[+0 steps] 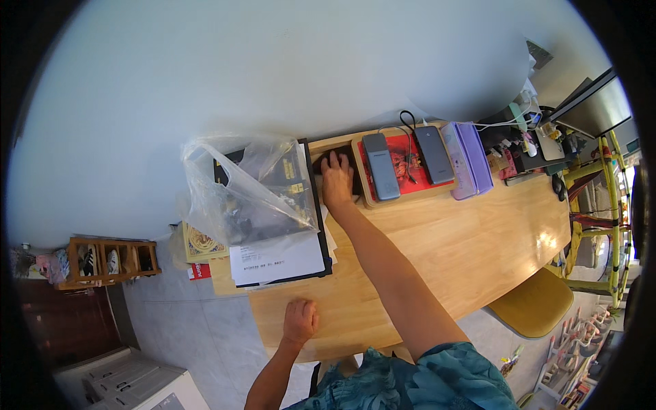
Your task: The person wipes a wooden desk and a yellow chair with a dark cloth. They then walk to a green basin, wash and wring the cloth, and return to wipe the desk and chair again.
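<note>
My right hand reaches to the back of the wooden table. Its fingers rest over a dark brown item between a document stack and a tray; the hand covers much of it, so whether it is gripped is unclear. Curled into a loose fist, my left hand lies near the table's front left edge with nothing visible in it. Left of my right hand, a clear plastic bag sits on printed paper and a black folder. The wooden tray stands just to the right.
On the tray are two power banks with short cables and something red. Beyond it stand a purple box, a monitor and a laptop. A yellow-seated chair is at the right edge.
</note>
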Tool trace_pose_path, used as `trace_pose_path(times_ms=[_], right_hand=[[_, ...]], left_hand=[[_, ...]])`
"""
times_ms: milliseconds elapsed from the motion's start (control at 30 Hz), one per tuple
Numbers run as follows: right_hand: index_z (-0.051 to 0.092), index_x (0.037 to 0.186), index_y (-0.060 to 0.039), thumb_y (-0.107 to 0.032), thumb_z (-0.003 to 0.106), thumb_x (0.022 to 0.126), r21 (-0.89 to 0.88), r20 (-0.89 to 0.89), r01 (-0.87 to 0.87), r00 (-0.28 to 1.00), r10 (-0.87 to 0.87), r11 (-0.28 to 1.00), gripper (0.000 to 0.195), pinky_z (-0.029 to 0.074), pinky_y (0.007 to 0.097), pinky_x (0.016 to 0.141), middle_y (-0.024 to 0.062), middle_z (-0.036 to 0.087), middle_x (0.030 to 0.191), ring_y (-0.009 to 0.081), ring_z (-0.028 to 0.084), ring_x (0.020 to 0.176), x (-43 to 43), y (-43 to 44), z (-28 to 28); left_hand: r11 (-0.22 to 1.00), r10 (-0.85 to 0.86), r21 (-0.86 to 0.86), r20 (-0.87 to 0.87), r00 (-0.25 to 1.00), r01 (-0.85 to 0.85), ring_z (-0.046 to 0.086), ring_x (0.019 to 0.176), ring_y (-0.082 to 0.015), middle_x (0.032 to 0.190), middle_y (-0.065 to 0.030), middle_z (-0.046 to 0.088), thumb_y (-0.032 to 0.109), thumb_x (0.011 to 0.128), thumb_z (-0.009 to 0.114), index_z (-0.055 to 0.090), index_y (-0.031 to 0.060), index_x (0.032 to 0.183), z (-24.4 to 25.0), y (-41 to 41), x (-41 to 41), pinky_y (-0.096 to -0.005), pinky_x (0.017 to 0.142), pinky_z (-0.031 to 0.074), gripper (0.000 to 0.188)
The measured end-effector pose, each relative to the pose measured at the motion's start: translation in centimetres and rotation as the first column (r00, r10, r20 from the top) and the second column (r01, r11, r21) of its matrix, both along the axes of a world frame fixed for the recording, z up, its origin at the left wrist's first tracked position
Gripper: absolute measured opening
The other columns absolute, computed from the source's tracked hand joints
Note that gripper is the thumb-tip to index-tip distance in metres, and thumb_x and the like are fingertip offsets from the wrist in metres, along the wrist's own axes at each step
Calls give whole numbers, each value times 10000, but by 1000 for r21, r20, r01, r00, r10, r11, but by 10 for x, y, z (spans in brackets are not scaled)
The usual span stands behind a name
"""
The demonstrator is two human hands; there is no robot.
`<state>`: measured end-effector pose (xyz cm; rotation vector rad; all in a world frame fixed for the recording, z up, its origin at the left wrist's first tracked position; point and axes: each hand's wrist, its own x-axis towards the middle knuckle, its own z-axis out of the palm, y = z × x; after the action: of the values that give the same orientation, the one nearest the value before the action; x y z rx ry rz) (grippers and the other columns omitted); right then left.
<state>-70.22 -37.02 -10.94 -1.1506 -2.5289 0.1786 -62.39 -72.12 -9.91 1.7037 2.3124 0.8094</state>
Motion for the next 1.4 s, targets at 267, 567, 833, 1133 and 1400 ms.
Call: trace_pose_path(times_ms=[267,567,833,1133,1400], right_hand=[[593,1296,-111,-41,607,795,-51,-131,-69,990,62,996,506,429,464,981,111,481,1384,340,443,1215,60,-65,5],[644,1237,-159,-88,615,805,-88,-27,-210,978,208,974,439,445,450,931,40,489,1329,311,478,1134,203,-159,26],[669,1198,-126,-45,607,798,-129,-117,-296,952,282,946,413,461,437,942,65,540,1287,323,499,1152,273,-176,31],[628,1142,10,-138,594,843,112,93,-59,994,49,992,336,487,361,841,147,568,1285,303,525,1144,92,-81,7],[606,1209,25,-138,588,858,44,147,-34,989,27,998,388,502,347,872,171,551,1311,301,518,1163,3,-7,5]], left_hand=[[1000,15,10,-48,999,-15,560,848,-357,903,-159,565,80,757,625,565,42,978,6,-5,-3,-464,771,460,232],[996,25,92,-82,996,-18,560,844,-359,898,-161,572,65,784,601,569,46,963,6,3,-1,-459,771,458,183],[995,45,95,-121,992,-34,556,828,-353,867,-149,560,59,780,599,554,52,929,3,1,1,-455,765,453,155],[999,29,38,-81,996,-26,545,811,-359,849,-149,555,76,770,624,565,53,957,-7,-2,-2,-465,760,450,197],[999,30,37,-58,998,-28,544,817,-351,877,-139,556,73,762,624,568,58,977,1,-2,0,-463,749,444,223]])
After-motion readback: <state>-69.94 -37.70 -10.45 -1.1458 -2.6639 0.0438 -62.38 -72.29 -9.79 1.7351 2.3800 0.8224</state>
